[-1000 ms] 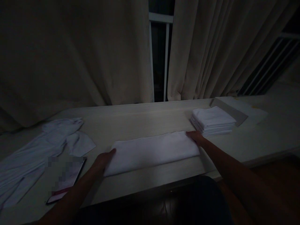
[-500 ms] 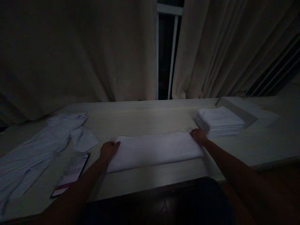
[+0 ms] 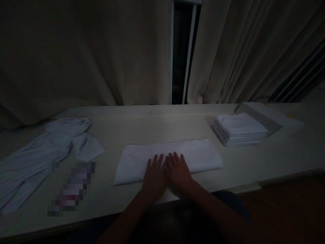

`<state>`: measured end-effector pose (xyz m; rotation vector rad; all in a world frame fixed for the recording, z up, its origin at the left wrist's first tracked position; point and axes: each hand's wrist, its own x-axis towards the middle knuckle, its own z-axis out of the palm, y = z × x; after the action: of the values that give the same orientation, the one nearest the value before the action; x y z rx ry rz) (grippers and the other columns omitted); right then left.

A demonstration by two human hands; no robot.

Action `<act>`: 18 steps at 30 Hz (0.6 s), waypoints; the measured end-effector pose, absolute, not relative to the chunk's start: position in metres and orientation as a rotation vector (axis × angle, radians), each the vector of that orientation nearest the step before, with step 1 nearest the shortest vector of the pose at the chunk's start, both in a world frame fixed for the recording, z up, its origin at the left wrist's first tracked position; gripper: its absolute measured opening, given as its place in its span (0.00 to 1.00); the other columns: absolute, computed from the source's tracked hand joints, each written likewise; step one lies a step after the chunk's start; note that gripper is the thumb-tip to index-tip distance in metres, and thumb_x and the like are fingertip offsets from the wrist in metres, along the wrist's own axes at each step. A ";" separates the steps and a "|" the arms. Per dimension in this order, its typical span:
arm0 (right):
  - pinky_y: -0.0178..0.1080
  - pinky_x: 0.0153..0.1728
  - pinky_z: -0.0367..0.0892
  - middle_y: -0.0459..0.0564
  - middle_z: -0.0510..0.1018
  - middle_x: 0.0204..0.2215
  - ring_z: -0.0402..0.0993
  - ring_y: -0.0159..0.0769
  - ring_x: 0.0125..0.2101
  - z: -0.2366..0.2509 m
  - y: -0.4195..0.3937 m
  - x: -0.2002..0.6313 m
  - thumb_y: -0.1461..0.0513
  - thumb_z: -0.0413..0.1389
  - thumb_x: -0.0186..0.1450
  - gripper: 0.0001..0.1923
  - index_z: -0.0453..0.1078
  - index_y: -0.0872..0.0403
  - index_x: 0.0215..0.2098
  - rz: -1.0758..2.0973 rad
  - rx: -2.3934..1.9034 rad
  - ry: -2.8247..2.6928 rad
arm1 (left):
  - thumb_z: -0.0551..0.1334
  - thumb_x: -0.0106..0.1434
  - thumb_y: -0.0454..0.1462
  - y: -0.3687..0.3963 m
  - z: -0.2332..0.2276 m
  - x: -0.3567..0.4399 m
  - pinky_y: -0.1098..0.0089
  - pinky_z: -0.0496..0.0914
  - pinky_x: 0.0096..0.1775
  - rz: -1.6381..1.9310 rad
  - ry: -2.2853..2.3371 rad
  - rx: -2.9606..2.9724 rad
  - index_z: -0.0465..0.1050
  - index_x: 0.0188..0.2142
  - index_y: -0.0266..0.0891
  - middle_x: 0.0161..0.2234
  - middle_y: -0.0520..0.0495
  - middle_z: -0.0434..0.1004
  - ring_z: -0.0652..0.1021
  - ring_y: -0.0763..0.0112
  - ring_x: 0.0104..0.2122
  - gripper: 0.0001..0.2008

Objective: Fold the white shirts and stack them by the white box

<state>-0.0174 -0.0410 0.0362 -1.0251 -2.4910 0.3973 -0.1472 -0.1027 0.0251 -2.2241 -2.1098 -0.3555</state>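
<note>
Left hand and right hand side by side, fingers spread flat, palms pressed on the middle of the folded white cloth, gripping nothing, seemingly to flatten the fold. Cloth lying lengthwise near the front edge of the table, stack of folded cloths to the right, unfolded garments to the left.

A stack of folded white cloths sat on the pale desk toward the right, just beside a flat grey box. Loose white garments lay spread at the left. Beige curtains hung behind, parted on a dark window.
</note>
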 end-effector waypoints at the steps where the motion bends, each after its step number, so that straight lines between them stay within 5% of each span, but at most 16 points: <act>1: 0.60 0.65 0.36 0.53 0.60 0.65 0.46 0.53 0.67 0.031 -0.041 -0.017 0.51 0.43 0.72 0.26 0.59 0.49 0.66 0.387 -1.042 -2.486 | 0.46 0.69 0.41 -0.102 0.022 -0.150 0.44 0.44 0.65 -0.356 -2.128 -2.213 0.56 0.66 0.42 0.68 0.41 0.51 0.50 0.49 0.68 0.27; 9: 0.60 0.66 0.33 0.51 0.51 0.69 0.37 0.52 0.69 0.017 -0.020 -0.013 0.49 0.40 0.73 0.29 0.54 0.51 0.68 0.416 -1.123 -2.532 | 0.44 0.70 0.45 -0.094 0.016 -0.153 0.41 0.44 0.64 -0.379 -2.237 -2.168 0.53 0.68 0.48 0.69 0.43 0.48 0.49 0.48 0.68 0.28; 18: 0.59 0.66 0.42 0.48 0.50 0.69 0.40 0.49 0.69 0.017 -0.017 -0.016 0.50 0.40 0.73 0.29 0.52 0.47 0.69 0.183 -1.165 -2.615 | 0.44 0.69 0.52 -0.080 0.025 -0.179 0.40 0.46 0.63 -0.210 -2.362 -1.950 0.50 0.68 0.54 0.70 0.47 0.46 0.49 0.44 0.68 0.29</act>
<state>-0.0159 -0.0173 0.0168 -1.1649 -2.6150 0.1828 -0.1794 -0.0797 0.0247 -1.9499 -2.3624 -0.2099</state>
